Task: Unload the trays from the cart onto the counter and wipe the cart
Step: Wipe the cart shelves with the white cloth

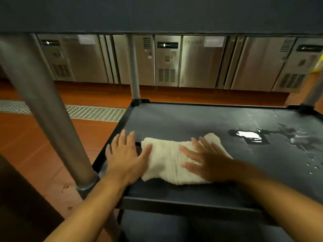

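A white folded cloth (167,158) lies on the dark middle shelf of the cart (201,123), near its front left corner. My left hand (127,156) lies flat with spread fingers on the shelf's left edge, its thumb touching the cloth's left end. My right hand (208,161) presses flat on the cloth's right part, fingers straight. A wet patch with a bright glare (250,135) and scattered droplets marks the shelf to the right. No trays are in view.
The cart's upper shelf (157,13) hangs overhead, carried by grey posts at the front left (47,109), back left (133,67) and back right (312,95). Steel under-counter fridge doors (201,62) line the far side. A metal floor drain grate (94,112) crosses the red tile floor.
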